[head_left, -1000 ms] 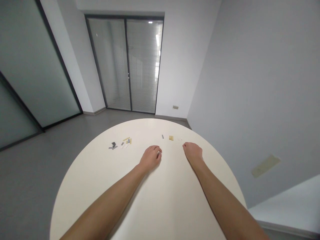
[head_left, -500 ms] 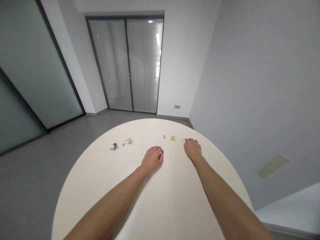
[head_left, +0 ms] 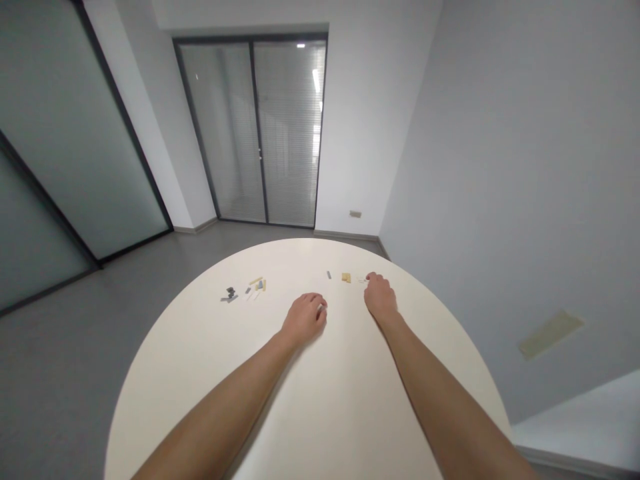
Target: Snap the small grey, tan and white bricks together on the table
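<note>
My left hand (head_left: 306, 318) rests on the round table with its fingers curled in. Something small and pale shows between thumb and fingers, too small to name. Farther right, my right hand (head_left: 380, 293) has its fingertips bunched on the tabletop beside some thin pale sticks (head_left: 361, 280); whatever its fingers pinch is hidden. Just left of those sticks lie small yellow pieces (head_left: 346, 277). A narrow grey piece (head_left: 329, 275) sits beyond my left hand.
On the left of the white round table (head_left: 190, 373) lies a group of dark and grey pieces (head_left: 230, 293). Near it are several yellow pieces (head_left: 256, 281), with a blue one and thin sticks. Beyond the table stand glass doors (head_left: 260, 133); a wall (head_left: 500, 167) rises at the right.
My right hand has shifted slightly left and away from me, closer to the thin sticks. My left hand stays almost where it was.
</note>
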`<control>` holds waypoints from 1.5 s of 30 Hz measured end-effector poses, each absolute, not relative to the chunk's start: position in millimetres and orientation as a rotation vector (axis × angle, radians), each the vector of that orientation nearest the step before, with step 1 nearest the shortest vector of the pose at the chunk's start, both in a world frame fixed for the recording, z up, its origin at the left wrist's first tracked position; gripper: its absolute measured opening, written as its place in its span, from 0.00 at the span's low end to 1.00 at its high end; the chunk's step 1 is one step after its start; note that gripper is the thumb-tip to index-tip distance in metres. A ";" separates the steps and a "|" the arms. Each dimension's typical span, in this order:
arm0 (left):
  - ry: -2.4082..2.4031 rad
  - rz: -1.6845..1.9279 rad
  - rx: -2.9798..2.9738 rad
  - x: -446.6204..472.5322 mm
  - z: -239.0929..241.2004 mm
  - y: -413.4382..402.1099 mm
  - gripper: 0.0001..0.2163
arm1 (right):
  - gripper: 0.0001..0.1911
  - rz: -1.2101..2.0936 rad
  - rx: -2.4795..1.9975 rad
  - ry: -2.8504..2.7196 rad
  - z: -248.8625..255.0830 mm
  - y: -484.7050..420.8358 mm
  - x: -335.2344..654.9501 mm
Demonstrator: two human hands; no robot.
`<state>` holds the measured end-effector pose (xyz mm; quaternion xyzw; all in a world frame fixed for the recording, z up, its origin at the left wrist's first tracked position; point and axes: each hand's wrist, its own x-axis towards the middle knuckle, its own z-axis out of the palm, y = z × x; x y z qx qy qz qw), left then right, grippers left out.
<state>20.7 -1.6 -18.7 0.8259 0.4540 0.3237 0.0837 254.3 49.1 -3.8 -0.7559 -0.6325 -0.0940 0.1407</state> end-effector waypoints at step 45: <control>1.721 0.916 2.386 3.1 -31.1 6.7 0.27 | 0.12 0.186 -1.328 -2.120 -28.4 15.3 230.1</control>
